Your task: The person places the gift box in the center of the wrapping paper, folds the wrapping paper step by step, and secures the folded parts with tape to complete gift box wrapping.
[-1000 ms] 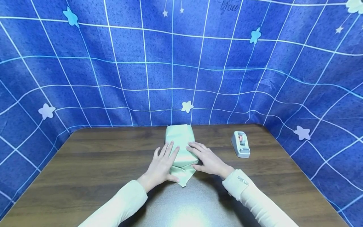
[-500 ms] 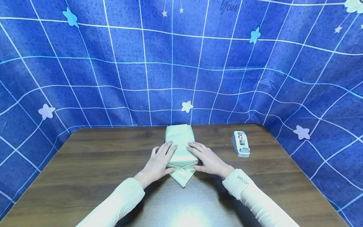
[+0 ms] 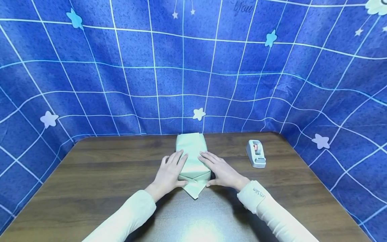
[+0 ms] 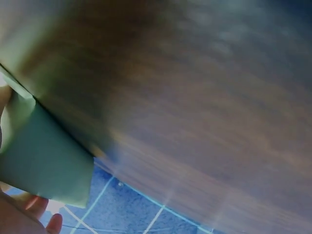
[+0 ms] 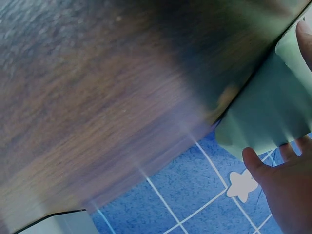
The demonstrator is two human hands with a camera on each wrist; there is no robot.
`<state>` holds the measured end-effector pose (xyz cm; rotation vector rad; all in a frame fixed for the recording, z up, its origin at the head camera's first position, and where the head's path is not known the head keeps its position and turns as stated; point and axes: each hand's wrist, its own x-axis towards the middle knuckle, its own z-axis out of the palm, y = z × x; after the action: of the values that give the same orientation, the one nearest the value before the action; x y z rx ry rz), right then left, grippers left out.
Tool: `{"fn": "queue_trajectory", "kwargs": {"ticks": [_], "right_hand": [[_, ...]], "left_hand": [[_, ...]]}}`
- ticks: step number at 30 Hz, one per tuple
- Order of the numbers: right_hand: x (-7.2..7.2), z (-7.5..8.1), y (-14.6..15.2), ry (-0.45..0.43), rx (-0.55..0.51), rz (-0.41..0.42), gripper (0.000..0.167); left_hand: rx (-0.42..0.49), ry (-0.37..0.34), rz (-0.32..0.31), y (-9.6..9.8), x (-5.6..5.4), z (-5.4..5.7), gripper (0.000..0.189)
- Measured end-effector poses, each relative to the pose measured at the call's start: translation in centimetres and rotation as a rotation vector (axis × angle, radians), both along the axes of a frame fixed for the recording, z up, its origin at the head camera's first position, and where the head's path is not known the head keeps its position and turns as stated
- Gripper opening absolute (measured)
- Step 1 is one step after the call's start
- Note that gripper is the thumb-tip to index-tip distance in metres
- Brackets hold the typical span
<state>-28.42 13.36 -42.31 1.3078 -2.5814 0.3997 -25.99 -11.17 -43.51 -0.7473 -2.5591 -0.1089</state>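
A box wrapped in pale green paper (image 3: 192,148) lies at the middle back of the table. From its near end a pointed paper flap (image 3: 196,191) reaches down to the tabletop. My left hand (image 3: 169,172) rests on the left top edge, fingers extended, its thumb at the flap's left side. On the other edge lies my right hand (image 3: 223,170), fingers over the top and thumb beside the flap's right side. Each wrist view shows one side of the package, the left side (image 4: 48,151) and the right side (image 5: 273,102), with fingertips along its top edge.
A white tape dispenser (image 3: 256,154) with a small roll stands to the right on the brown wooden table (image 3: 115,168). Behind and around the table hangs a blue curtain (image 3: 136,80) with white grid lines and stars.
My left thumb has drawn back from over the flap to its left side, and that hand shifted slightly left. My right thumb has moved slightly nearer along the flap's edge. The box stays put.
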Motion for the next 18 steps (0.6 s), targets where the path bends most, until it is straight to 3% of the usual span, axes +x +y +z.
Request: {"fn": "queue_trajectory", "kwargs": {"ticks": [4,11,18], "right_hand": [[0.06,-0.15,-0.04,0.044,0.040,-0.016,0.102],[0.19,-0.53,-0.23,0.109,0.104,-0.052,0.105],[0.24,-0.76,-0.32,0.137,0.105,-0.061,0.107]], "left_hand": [[-0.002,0.018,0.003,0.24,0.07,0.02,0.100],[-0.009,-0.013,0.021,0.32,0.14,-0.01,0.100],[-0.022,-0.012,0.040,0.40,0.18,-0.12,0.101]]}}
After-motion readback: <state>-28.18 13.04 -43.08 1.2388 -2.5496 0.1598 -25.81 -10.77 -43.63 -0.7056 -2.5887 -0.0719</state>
